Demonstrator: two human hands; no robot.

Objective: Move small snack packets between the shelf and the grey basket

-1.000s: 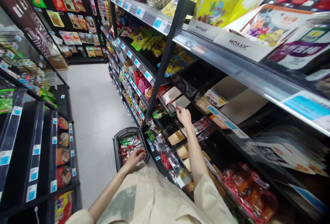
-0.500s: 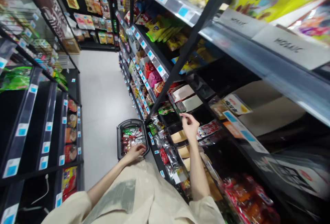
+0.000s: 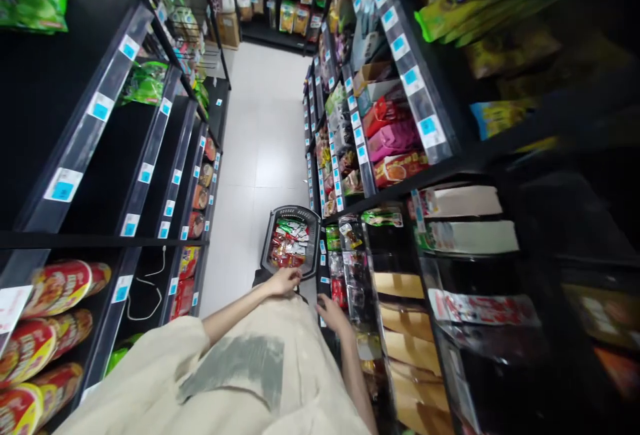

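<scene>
A black plastic basket (image 3: 267,238) with several small red, green and white packets (image 3: 290,238) inside is in front of me, low in the aisle. At its near rim is my left hand (image 3: 283,280), fingers curled inward; what they hold, if anything, is hidden. My right hand (image 3: 334,315) hangs just right of my shirt front, beside the low shelf. Its thumb and fingers are bent but apart, and nothing shows between them. Closest to it on that shelf are red packets (image 3: 339,293) and clear-wrapped packets (image 3: 356,298).
Black shelving with price tags lines both sides of a narrow aisle with a pale tiled floor (image 3: 240,155). Red instant-noodle tubs (image 3: 30,348) stand at the lower left. Tan cardboard dividers (image 3: 407,348) are on the right shelf. A cardboard box (image 3: 229,29) sits farther down the aisle.
My right hand has come down and left from the right-hand shelf toward my body. My view has turned right and down. The left hand stays by the basket's near rim.
</scene>
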